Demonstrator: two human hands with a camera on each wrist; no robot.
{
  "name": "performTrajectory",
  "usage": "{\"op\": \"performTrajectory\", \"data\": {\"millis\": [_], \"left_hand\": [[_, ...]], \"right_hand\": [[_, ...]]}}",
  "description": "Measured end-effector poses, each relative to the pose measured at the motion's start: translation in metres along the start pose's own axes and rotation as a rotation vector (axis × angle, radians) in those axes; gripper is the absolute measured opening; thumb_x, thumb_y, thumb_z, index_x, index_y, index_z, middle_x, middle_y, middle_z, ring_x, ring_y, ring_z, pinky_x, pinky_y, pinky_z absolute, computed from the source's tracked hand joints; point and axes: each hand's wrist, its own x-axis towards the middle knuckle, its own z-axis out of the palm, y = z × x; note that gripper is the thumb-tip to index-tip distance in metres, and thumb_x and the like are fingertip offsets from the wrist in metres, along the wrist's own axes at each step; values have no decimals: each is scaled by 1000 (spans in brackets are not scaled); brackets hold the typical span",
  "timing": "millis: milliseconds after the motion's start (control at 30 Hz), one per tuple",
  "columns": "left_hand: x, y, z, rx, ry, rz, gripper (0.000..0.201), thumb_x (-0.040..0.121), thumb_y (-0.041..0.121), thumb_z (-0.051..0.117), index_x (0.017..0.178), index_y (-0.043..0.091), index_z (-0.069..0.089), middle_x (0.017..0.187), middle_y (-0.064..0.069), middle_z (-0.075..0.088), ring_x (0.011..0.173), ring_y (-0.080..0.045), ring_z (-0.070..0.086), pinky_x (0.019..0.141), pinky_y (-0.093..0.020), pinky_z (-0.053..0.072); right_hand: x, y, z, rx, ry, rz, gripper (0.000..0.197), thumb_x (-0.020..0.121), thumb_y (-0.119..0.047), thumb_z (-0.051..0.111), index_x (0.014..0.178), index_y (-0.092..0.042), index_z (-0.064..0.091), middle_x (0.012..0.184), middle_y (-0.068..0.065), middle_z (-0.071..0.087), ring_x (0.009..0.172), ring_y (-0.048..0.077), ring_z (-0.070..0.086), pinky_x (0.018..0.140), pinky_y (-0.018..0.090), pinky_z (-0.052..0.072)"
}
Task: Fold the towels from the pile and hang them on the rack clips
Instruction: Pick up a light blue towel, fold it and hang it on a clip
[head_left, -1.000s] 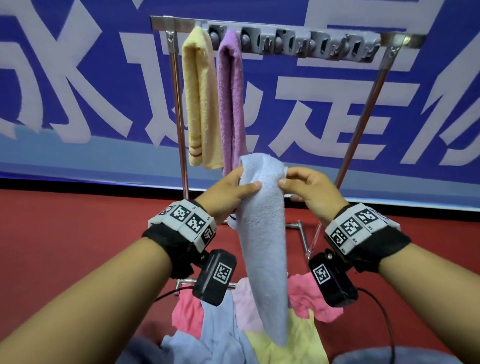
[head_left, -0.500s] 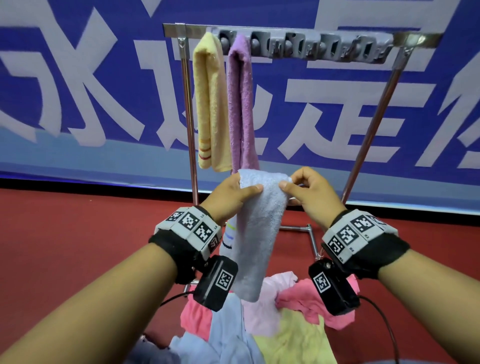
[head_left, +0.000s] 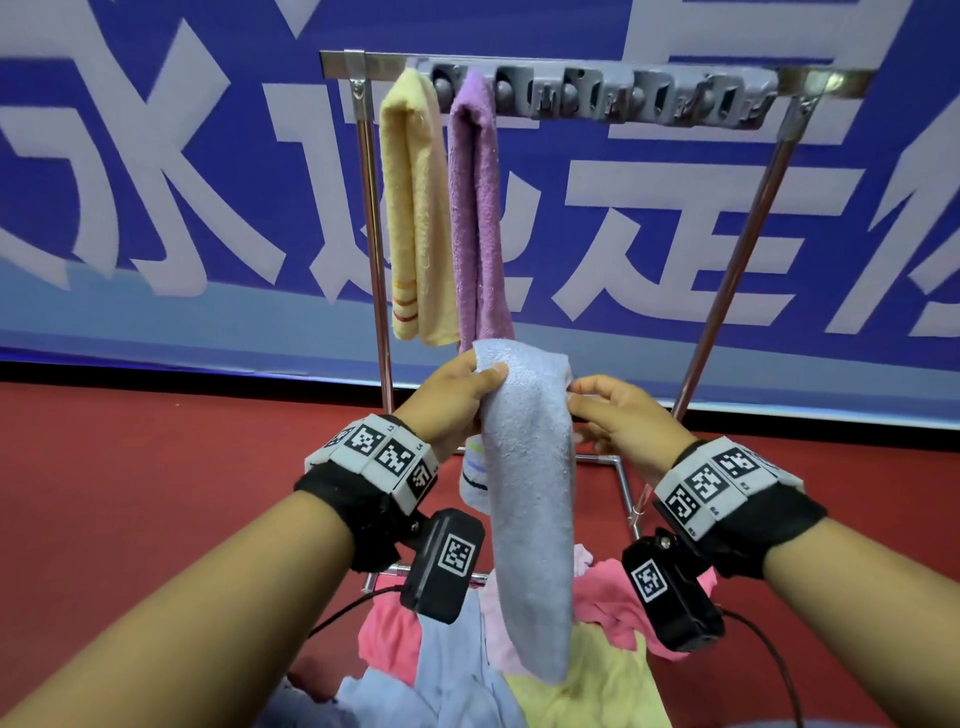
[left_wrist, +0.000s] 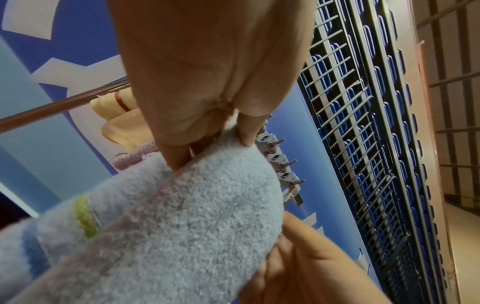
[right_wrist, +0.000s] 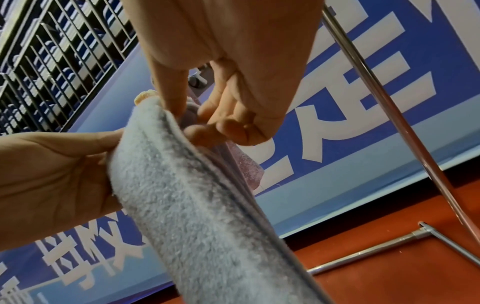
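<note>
A pale blue folded towel (head_left: 530, 499) hangs from both hands in front of the rack. My left hand (head_left: 457, 395) grips its top left corner, thumb over the front. My right hand (head_left: 618, 415) pinches its right edge just below the top. The left wrist view shows the pale blue towel (left_wrist: 182, 222) pinched between thumb and fingers; in the right wrist view the towel (right_wrist: 197, 205) has doubled layers. On the rack's grey clip bar (head_left: 623, 98) hang a yellow towel (head_left: 413, 208) and a purple towel (head_left: 475, 208). The pile (head_left: 597, 670) lies on the floor below.
The metal rack stands on a red floor (head_left: 156, 493) with an upright at the left (head_left: 371, 234) and a slanted leg at the right (head_left: 737, 249). Several clips to the right of the purple towel hold nothing. A blue banner with white characters fills the background.
The view has tilted down a little, so the rack sits lower in frame. The towel stays held by both hands, and its free end now hangs lower over the pile than half a second ago.
</note>
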Motion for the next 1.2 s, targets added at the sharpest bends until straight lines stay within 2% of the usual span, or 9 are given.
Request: {"op": "performTrajectory", "data": {"millis": [133, 267, 367, 533, 667, 767, 933, 1100, 1200], "left_hand": [[-1, 3, 0, 0, -53, -7, 30, 101, 16, 39, 127, 8, 51, 120, -13, 64, 101, -22, 63, 82, -34, 53], [-5, 4, -2, -18, -45, 2, 29, 97, 22, 51, 125, 17, 55, 113, -4, 66, 91, -16, 64, 71, -28, 51], [-6, 1, -3, -37, 0, 30, 33, 89, 20, 64, 122, 18, 56, 111, -3, 67, 90, -18, 67, 71, -30, 54], [-5, -4, -6, -46, 63, 110, 34, 86, 5, 65, 119, 7, 58, 102, -12, 71, 85, -19, 70, 66, -27, 56], [-5, -1, -10, -49, 56, 130, 33, 89, 3, 60, 122, 3, 56, 101, -14, 70, 81, -18, 70, 70, -30, 58], [-6, 1, -9, -64, 44, 122, 35, 91, 3, 57, 126, 3, 52, 103, -12, 68, 79, -16, 69, 67, -27, 58], [-7, 0, -3, -94, -24, 86, 37, 92, 9, 57, 129, 11, 51, 115, -11, 66, 92, -19, 67, 71, -28, 57], [-6, -3, 1, -45, -40, 83, 35, 93, 15, 56, 128, 17, 52, 120, -7, 65, 99, -18, 65, 83, -33, 52], [-6, -4, 2, -9, -26, 65, 32, 95, 18, 54, 127, 20, 52, 114, -3, 66, 90, -15, 65, 86, -39, 49]], "right_hand": [[-5, 3, -3, -128, -161, 31, 19, 92, -21, 56, 107, -21, 67, 90, -11, 70, 83, 1, 63, 74, 24, 39], [0, 1, -1, -60, 8, -69, 17, 92, -16, 56, 100, -10, 69, 95, 3, 64, 92, 14, 56, 86, 34, 44], [3, 0, 2, -25, 4, -129, 19, 93, -7, 53, 95, 10, 61, 85, 15, 57, 83, 23, 47, 79, 38, 39], [2, -2, 4, -85, 19, -169, 20, 95, -16, 53, 84, -5, 66, 72, 11, 58, 68, 21, 48, 64, 31, 42], [2, -2, 1, -115, 92, -188, 17, 94, -16, 54, 84, -21, 66, 73, 1, 69, 69, 19, 59, 71, 36, 46], [2, -2, -1, -40, 95, -185, 21, 91, -11, 57, 86, -31, 53, 65, 2, 67, 64, 28, 45, 61, 39, 35], [-3, -5, -1, -117, 85, -206, 23, 87, 6, 53, 78, -15, 60, 65, 0, 60, 61, 19, 44, 59, 29, 38], [-6, -7, 5, 64, 43, -87, 16, 90, -19, 59, 86, -5, 66, 80, 8, 68, 70, 17, 64, 63, 22, 54], [-2, -6, 8, 78, 83, -76, 10, 85, -15, 67, 81, -7, 62, 77, 6, 64, 70, 15, 60, 67, 24, 53]]}}
